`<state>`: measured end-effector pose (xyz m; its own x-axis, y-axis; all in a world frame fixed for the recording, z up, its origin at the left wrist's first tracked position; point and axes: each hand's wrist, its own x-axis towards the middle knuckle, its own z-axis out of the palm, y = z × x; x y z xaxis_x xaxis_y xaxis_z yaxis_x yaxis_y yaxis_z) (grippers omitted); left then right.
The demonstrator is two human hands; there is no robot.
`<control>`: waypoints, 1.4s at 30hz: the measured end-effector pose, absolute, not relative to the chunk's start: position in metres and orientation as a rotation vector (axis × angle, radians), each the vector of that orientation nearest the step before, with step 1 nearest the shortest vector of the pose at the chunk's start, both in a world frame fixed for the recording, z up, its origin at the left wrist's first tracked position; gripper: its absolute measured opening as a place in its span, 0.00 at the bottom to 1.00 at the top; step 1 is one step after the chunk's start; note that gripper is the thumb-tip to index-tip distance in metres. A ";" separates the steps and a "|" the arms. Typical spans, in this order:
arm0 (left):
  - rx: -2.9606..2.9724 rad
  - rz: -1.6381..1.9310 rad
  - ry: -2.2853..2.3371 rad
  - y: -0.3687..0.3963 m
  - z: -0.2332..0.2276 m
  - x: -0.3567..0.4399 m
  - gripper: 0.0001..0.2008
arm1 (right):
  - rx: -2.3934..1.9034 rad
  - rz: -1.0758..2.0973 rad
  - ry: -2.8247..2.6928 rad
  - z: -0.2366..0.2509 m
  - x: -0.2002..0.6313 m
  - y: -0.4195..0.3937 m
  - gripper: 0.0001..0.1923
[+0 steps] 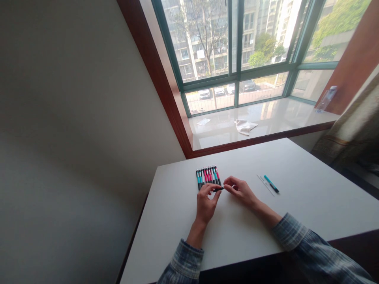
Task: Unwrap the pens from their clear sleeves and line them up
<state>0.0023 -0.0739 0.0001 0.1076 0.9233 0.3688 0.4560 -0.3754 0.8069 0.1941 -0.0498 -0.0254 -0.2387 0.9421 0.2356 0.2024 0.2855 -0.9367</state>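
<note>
Between the thumb and fingers of my left hand (205, 206) is a black pen part (218, 189), lying almost level just above the table. My right hand (244, 193) is closed in a pinch at the right end of that part. Just beyond my left hand, several pens (208, 173) with turquoise, white and pink-red barrels lie side by side in a row; my fingers hide some of their lower ends. To the right of my right hand lie a turquoise pen barrel with a black end (271, 184) and thin white refills (265, 185).
The white table (237, 232) meets a wall on the left and a window sill (213, 136) at the back. A crumpled cloth (245, 127) and a clear bottle (326, 98) are on the sill. A curtain (340, 130) hangs at the right.
</note>
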 end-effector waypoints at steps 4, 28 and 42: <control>1.836 1.235 1.359 -0.073 -0.001 0.001 0.04 | -1.022 1.063 -1.635 -0.024 0.192 -0.053 0.16; 1.588 1.263 1.288 -0.073 -0.003 0.000 0.17 | -1.052 0.971 -1.876 -0.021 0.194 -0.053 0.15; 1.558 1.169 1.239 -0.074 -0.001 0.003 0.17 | -0.999 0.964 -1.932 -0.025 0.193 -0.053 0.17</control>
<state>0.0026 -0.0744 -0.0013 0.0893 0.9807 0.1741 0.2307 -0.1905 0.9542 0.1931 -0.0534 -0.0255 -0.4192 0.8676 0.2675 0.3080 0.4130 -0.8570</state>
